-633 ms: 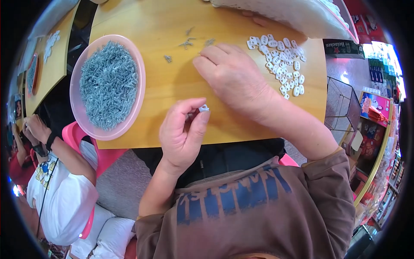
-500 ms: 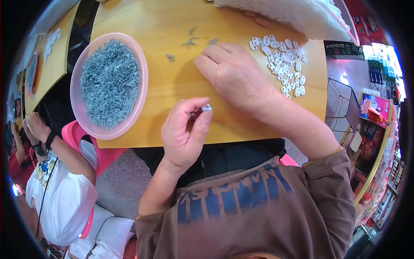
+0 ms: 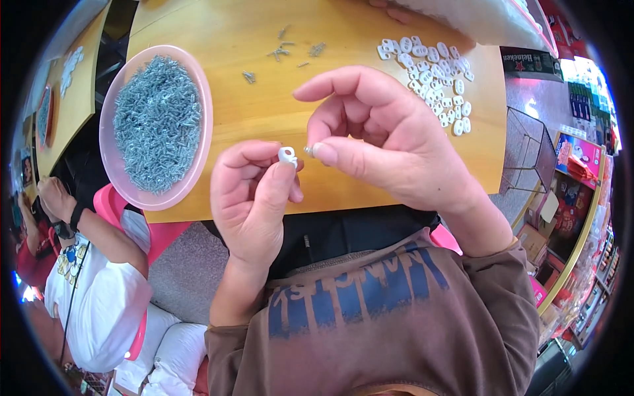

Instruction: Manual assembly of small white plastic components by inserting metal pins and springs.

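- The left hand (image 3: 254, 198) is up in the air, over the near edge of the wooden surface (image 3: 264, 112).
- Its grip is pressed together. The thumb and a fingertip pinch a small white plastic clip (image 3: 287, 156).
- The white clip sits at the very tip of the left thumb, between the two hands.
- The right hand (image 3: 383, 142) is also up in the air, just beside the left hand.
- Its grip is pressed together too. The thumb and a finger pinch a tiny shiny screw (image 3: 308, 151).
- The screw tip points at the white clip. The screw and the clip are almost touching. I cannot tell if they really meet.
- The other fingers of the right hand curl above, with the first finger sticking out on top.
- A round pink bowl (image 3: 198, 86) stands on the left side of the surface. It is full of little grey screws (image 3: 157, 122).
- A few loose screws (image 3: 284, 49) lie on the wood, well apart from the bowl, near the far side.
- A heap of white clips (image 3: 432, 72) lies on the right side of the surface, past the right hand.
- The person wears a brown shirt (image 3: 383, 330) with blue shapes on the chest.
- Another person in a white top (image 3: 99, 303) sits low on the left. That person's hand (image 3: 54, 197) is far from the bowl and has a dark band on the wrist.
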### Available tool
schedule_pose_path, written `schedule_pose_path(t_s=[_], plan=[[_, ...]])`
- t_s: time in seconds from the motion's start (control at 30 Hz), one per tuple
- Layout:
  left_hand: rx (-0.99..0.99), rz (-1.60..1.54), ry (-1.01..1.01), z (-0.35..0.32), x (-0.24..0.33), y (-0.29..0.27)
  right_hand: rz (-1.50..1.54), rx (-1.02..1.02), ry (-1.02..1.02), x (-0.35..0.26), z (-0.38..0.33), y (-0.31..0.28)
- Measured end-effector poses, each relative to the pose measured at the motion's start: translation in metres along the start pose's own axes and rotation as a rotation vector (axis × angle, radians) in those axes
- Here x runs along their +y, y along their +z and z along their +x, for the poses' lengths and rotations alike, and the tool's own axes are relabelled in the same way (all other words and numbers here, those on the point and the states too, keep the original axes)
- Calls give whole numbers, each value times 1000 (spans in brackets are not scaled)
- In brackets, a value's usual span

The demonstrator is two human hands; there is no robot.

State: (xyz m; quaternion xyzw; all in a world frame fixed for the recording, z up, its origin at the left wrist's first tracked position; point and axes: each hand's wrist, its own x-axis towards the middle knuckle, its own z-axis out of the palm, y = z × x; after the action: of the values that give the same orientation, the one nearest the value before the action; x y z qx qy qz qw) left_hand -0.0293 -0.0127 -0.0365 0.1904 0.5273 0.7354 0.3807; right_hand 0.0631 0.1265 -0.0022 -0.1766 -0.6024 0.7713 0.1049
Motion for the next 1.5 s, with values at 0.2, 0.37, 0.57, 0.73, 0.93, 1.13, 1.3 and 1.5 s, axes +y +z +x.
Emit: schedule_pose_path(t_s=[0.2, 0.37, 0.57, 0.73, 0.93, 1.13, 1.3, 1.5], plan=[[-27, 62, 114, -3, 7, 9, -2, -50, -35, -3, -10, -3], [-20, 95, 130, -7, 9, 9, -96, -51, -48, -4, -10, -1], [-1, 132, 140, -9, 9, 8, -150, -62, -65, -4, -11, 2], [-16, 145, 153, -11, 12, 5, -197, -65, -102, -4, -11, 5], [-47, 131, 170, -11, 13, 5, -228, -66, -106, -4, -11, 5], [-37, 164, 209, -13, 13, 6, -248, -58, -110, -3, -13, 5], [-87, 200, 201, -12, 12, 5, -254, -49, -107, -3, -14, 5], [-126, 347, 249, -12, 14, 4, -238, -46, -62, -2, -15, 6]])
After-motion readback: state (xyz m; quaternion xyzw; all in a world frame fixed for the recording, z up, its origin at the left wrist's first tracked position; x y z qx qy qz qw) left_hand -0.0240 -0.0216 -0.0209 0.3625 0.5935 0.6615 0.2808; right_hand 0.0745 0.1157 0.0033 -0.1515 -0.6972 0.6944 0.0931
